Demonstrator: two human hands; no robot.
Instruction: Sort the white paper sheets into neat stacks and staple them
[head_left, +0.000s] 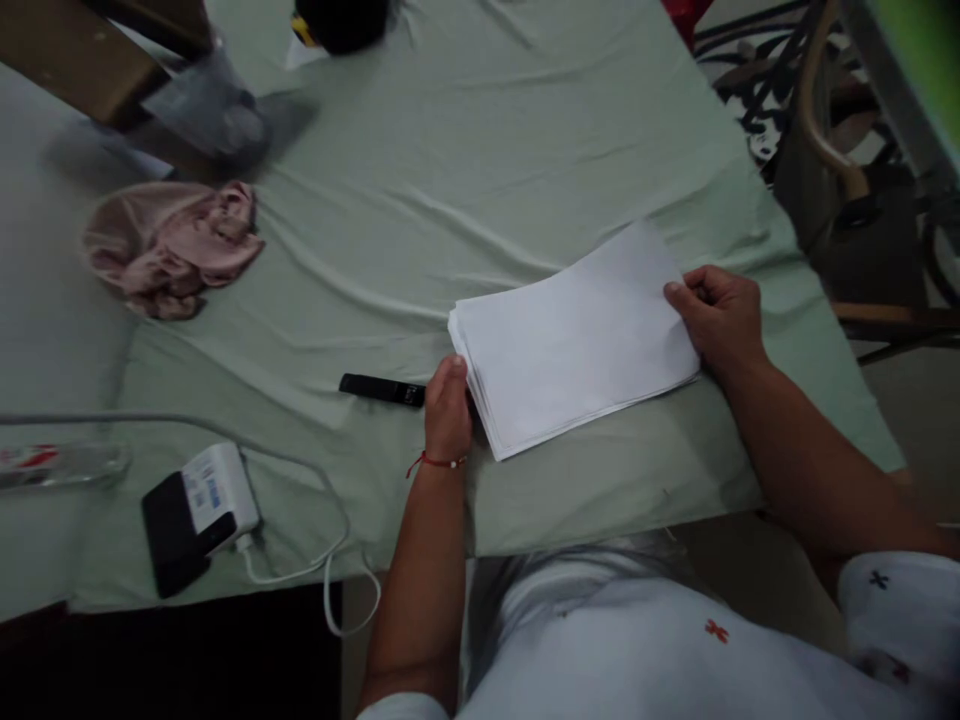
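Observation:
A stack of white paper sheets point(577, 340) lies slanted on the green cloth, its left edges slightly fanned. My left hand point(448, 412), with a red string bracelet at the wrist, is closed at the stack's left edge, thumb up and the other fingers mostly hidden. At the right edge, my right hand point(721, 312) pinches the paper between thumb and curled fingers; how many sheets it grips I cannot tell. A slim black object point(382, 389) with small pale print lies just left of my left hand.
The green cloth point(420, 130) is wrinkled. To the left are a crumpled pink cloth point(180, 245), a white-and-black device point(217, 490) with a white cable point(300, 570), and a clear bottle point(64, 465). A dark object point(341, 22) is at the back; a metal-framed chair point(817, 110) stands right.

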